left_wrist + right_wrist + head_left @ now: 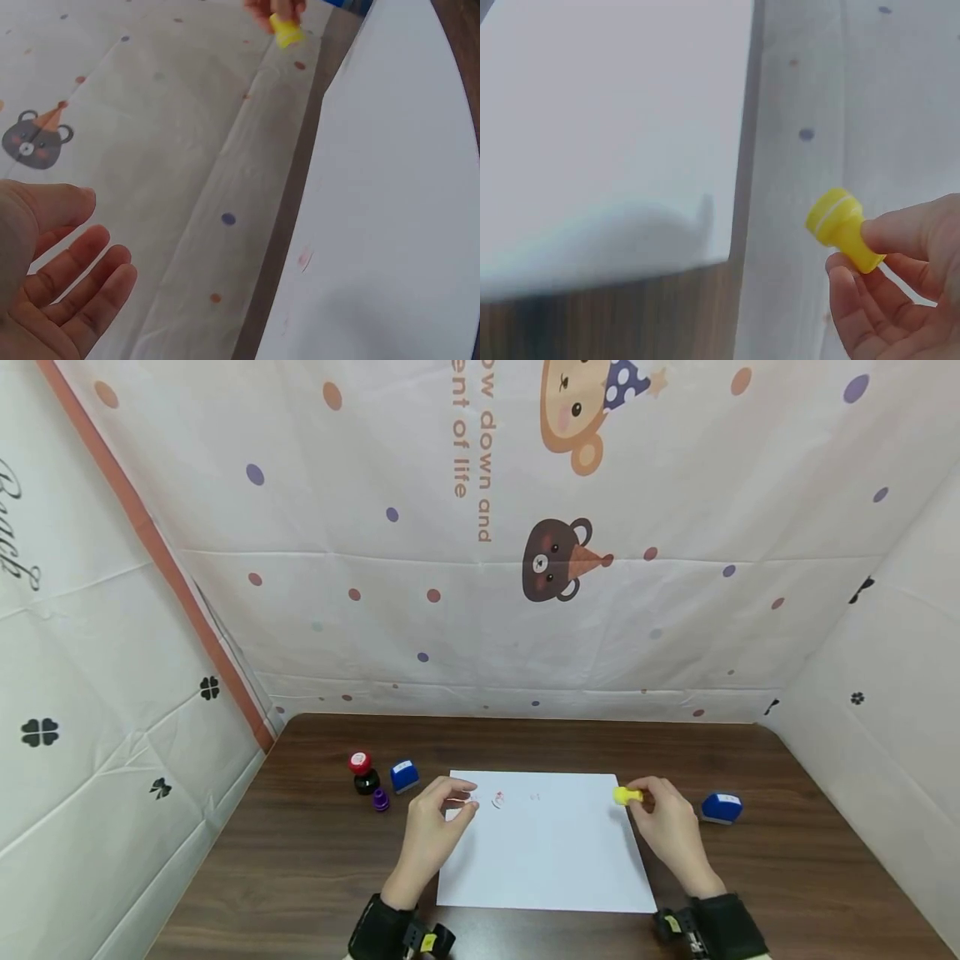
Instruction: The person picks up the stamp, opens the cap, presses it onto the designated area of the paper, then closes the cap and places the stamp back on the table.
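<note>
My right hand [666, 822] pinches a yellow toy stamp [840, 229] by its narrow handle, thumb against fingers. In the head view it is over the upper right corner of a white sheet of paper [555, 852]. The stamp's wide end points away from the palm. My left hand [437, 827] is at the sheet's upper left edge, thumb and fingers curved apart with nothing between them. Small reddish marks [498, 799] show on the paper beside the left fingertips, and fainter ones [535, 797] lie further right.
Left of the sheet are a dark bottle with a red cap [362, 763], a small purple stamp [381, 800] and a blue block-shaped piece [404, 776]. Another blue piece [722, 808] sits beyond my right hand. Patterned white cloth [450, 635] hangs behind the brown table [315, 868].
</note>
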### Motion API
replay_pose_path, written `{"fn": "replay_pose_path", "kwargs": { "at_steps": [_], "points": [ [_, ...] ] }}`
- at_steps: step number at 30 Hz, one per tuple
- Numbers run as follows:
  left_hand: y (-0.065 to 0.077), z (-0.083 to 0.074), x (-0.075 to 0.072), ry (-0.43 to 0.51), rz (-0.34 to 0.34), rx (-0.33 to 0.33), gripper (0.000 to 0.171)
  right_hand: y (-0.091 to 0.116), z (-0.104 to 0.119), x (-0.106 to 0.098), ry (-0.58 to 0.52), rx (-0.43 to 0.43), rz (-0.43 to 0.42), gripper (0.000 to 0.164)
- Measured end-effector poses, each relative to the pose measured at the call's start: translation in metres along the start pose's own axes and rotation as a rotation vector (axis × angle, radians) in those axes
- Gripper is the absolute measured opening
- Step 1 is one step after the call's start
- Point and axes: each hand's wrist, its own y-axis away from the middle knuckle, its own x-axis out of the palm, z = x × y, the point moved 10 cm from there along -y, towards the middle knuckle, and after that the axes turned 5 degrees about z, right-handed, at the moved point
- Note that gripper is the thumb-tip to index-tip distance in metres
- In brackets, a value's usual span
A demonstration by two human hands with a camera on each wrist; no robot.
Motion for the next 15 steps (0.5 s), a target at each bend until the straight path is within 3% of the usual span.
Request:
{"fn": "replay_pose_path", "kwargs": {
  "at_steps": [6, 15],
  "points": [
    [0.001, 0.004, 0.015, 0.037, 0.025, -0.029, 0.017, -0.005, 0.014, 0.014, -0.136, 0.027, 0.014, 0.024],
    [0.004, 0.005, 0.033, 0.084, 0.046, -0.062, 0.017, -0.004, 0.025, 0.043, -0.365, 0.200, 0.156, 0.021]
  ]
}}
